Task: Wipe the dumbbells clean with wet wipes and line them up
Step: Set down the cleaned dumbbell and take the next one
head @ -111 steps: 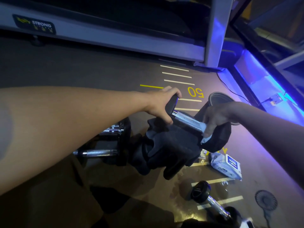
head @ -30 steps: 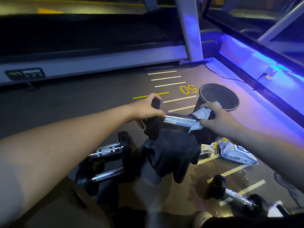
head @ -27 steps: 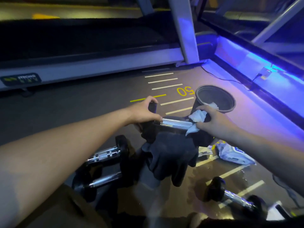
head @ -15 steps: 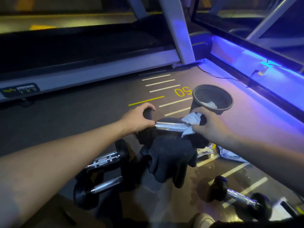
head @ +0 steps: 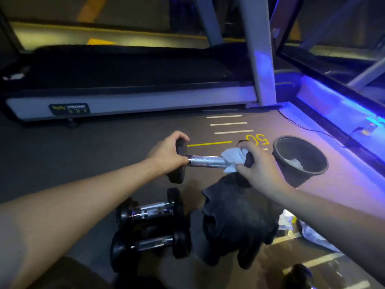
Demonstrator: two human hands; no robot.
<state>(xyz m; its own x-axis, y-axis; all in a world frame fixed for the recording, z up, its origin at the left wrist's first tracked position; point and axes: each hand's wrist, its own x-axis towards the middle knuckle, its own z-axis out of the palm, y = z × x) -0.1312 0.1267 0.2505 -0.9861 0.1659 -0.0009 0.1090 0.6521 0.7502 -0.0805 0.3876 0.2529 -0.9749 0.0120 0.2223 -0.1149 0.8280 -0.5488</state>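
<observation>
Head view, the only one. Centre of frame: left hand (head: 166, 152) grips the left head of a dumbbell (head: 205, 161), fingers curled over the black end, holding it off the floor with the bar roughly level. Right hand (head: 259, 170) is closed round a white wipe (head: 232, 160), pressing it to the bar's right end and the right head. Judgement: the left hand steadies the weight so the right can rub along the chrome; wiping of this one is under way, not finished. Lower centre: two more dumbbells (head: 151, 211) lie on the floor (head: 62, 155) side by side, bars parallel, heads near or touching; cannot tell which. They look like the start of the line, so the held one probably goes next to them. Lower right corner: part of another dark head (head: 298, 276), likely a dumbbell not yet cleaned. Right of the pair, a dark crumpled cloth (head: 239, 222) sits below the right hand; what it is I cannot tell. Right of centre: a dark bin (head: 300, 159) with white wipes inside, near the right hand, handy for discards. Lower right: a pale packet (head: 312, 232), partly hidden by the right forearm, perhaps the wipe pack. Surface: dark gym floor with yellow and white lines and a "50". Room: treadmill (head: 129, 99) across the upper frame, blue light strip along the upper right; dim overall.
</observation>
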